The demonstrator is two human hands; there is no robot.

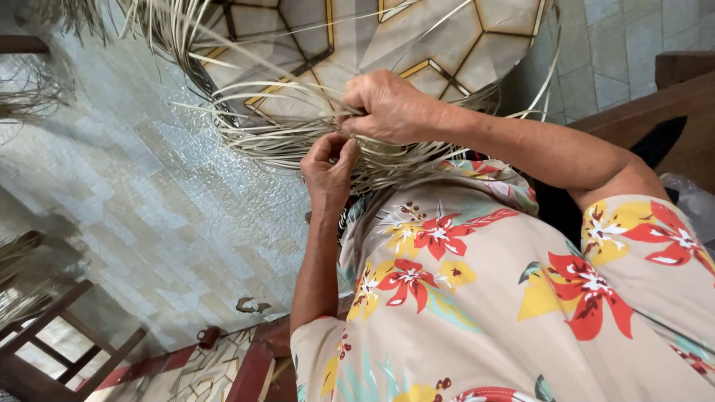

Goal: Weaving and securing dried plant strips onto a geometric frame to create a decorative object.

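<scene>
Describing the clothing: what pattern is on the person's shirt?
The shirt is beige with red and yellow flowers, seen in the head view.

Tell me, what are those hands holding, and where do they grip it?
Both hands pinch pale straw strips: right hand and left hand grip where loose strands gather.

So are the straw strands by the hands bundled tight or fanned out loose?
Fanned out loose. The straw strands splay in curved arcs away from the left hand and right hand, which pinch them only at one spot.

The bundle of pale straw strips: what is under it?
Under the straw strips lies a tiled floor with hexagon lines. Both hands pinch the strips. The floor directly beneath the thick part is covered.
</scene>
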